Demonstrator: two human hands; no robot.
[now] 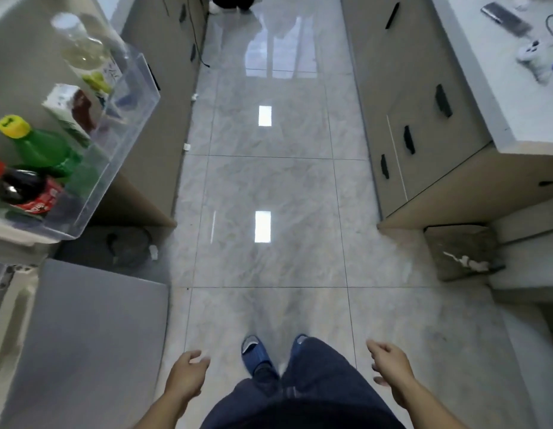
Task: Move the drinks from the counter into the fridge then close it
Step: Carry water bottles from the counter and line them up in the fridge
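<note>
Both hands hang empty: left hand point(188, 371) and right hand point(389, 362), fingers loosely curled on nothing. Four drinks stand in the open fridge door's clear shelf point(126, 144), including a green bottle point(46, 150) and a cola bottle point(18, 185). Judged step: closing. Push the door steadily so bottles stay upright.

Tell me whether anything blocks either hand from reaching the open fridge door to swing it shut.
Nothing visible does. The left hand and right hand hang empty over bare floor tiles. The fridge door, its clear shelf holding the bottles, stands open at the left, with only open air between it and the hands.
</note>
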